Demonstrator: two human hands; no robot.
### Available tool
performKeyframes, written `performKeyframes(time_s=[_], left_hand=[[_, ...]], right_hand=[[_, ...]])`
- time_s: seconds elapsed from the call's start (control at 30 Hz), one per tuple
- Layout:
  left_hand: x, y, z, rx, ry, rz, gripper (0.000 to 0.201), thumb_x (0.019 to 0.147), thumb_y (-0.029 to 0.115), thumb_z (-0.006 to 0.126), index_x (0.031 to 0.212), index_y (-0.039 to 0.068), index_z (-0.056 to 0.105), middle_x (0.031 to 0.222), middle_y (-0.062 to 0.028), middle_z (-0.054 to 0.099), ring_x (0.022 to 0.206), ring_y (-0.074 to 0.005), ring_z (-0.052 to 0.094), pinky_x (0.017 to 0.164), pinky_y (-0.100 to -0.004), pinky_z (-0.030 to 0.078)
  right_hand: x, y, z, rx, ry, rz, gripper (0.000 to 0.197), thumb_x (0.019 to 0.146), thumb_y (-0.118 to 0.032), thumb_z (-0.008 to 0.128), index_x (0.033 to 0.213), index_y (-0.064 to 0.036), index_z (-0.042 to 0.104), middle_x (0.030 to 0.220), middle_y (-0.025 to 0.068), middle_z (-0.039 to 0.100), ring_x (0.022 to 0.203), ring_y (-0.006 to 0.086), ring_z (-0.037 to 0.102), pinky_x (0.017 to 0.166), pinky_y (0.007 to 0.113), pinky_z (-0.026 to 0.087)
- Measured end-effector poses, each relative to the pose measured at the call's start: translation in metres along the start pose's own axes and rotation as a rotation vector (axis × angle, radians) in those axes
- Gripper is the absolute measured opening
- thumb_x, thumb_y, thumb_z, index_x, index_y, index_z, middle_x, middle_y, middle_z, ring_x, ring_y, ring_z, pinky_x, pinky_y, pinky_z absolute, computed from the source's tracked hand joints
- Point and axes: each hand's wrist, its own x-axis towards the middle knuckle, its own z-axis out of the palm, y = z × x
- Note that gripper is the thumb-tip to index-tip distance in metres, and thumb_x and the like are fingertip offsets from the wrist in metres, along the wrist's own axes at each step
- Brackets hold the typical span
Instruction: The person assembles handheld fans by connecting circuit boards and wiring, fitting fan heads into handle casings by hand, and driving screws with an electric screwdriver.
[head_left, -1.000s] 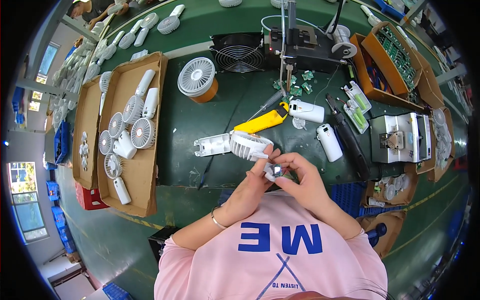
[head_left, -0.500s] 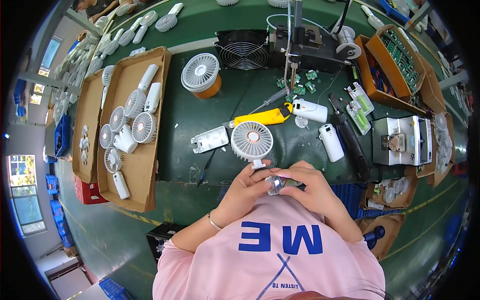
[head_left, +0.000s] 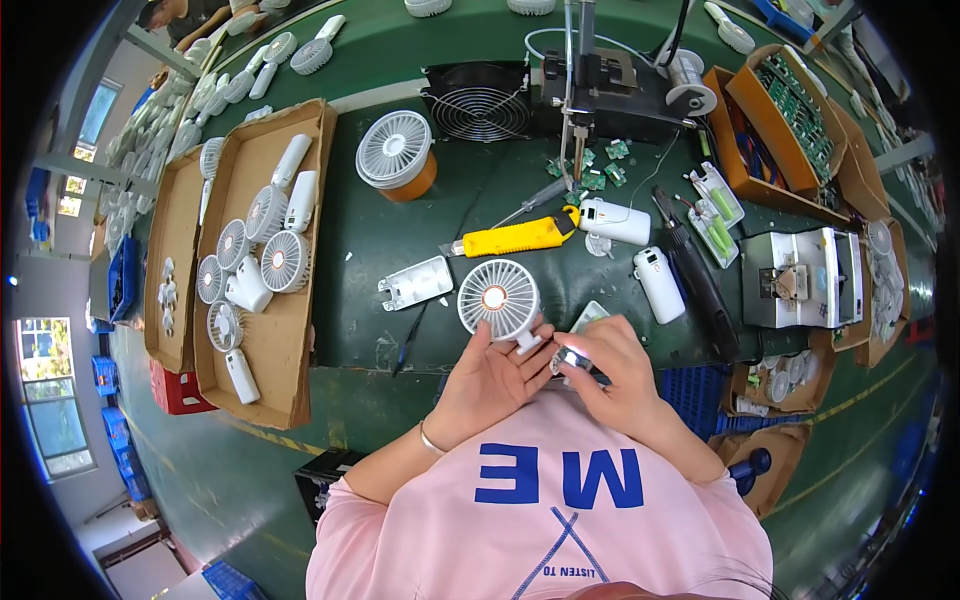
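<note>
At the table's near edge my left hand [head_left: 485, 382] is turned palm up with its fingers spread. A white round fan head [head_left: 499, 298] with an orange-ringed centre rests against its thumb and fingers, the short neck lying over the fingertips. My right hand [head_left: 622, 375], just to the right, pinches a small shiny part [head_left: 570, 358] between thumb and fingers. A pale shell piece with a greenish inside [head_left: 592, 316] sticks up behind those fingers; whether it joins the shiny part I cannot tell. Left of the fan head lies an open white handle shell [head_left: 416, 284].
A yellow utility knife [head_left: 520, 236], white fan handles [head_left: 660, 284], a black electric screwdriver [head_left: 697, 275] and green circuit boards [head_left: 593, 180] lie beyond my hands. A cardboard tray of fans [head_left: 312, 350] stands left, a soldering stand [head_left: 570, 100] at the back, a white machine [head_left: 800, 280] right.
My hands have moved apart. The left has uncurled its fingers and turned palm up, with the fan head slightly lower. The right has tilted its part, and the pale shell piece now shows.
</note>
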Motion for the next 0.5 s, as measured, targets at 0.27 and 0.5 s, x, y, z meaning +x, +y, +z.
performKeyframes(time_s=[0.27,0.5], left_hand=[[-0.011,-0.005,0.020,0.566,-0.021,0.511,0.044,0.093,0.018,0.051,0.132,0.002,0.039,0.125,-0.0134,0.054,0.117,-0.0270,0.054,0.100,-0.0436,0.044],[-0.009,-0.007,0.026,0.738,-0.075,0.617,0.059,0.088,0.027,0.062,0.135,0.002,0.036,0.125,-0.0220,0.052,0.118,-0.0306,0.052,0.099,-0.0433,0.044]], right_hand=[[-0.014,0.012,0.007,0.302,0.217,0.180,0.033,0.071,0.005,0.071,0.101,-0.0020,0.058,0.095,0.0117,0.059,0.084,0.0244,0.057,0.075,0.031,0.047],[-0.005,0.011,0.002,0.228,0.308,0.034,0.033,0.068,0.005,0.073,0.098,-0.0014,0.061,0.087,0.0123,0.061,0.083,0.0271,0.056,0.074,0.034,0.046]])
